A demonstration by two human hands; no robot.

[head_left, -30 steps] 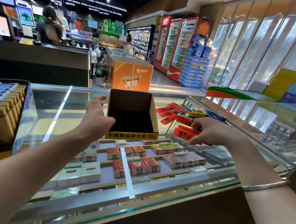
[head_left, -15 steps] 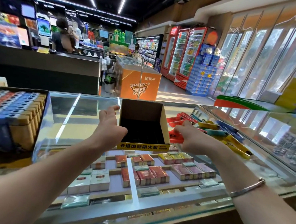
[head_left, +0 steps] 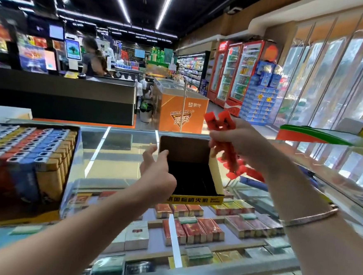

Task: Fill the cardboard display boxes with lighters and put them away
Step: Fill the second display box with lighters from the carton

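Head view: the right hand is up above the glass bench, fingers clenched around a bunch of red lighters, just over the right wall of the empty cardboard display box. The left hand grips the box's left edge, fingers curled on the rim. More red lighters lie just right of the box. A full lighter box sits well apart at the left, bare glass between them.
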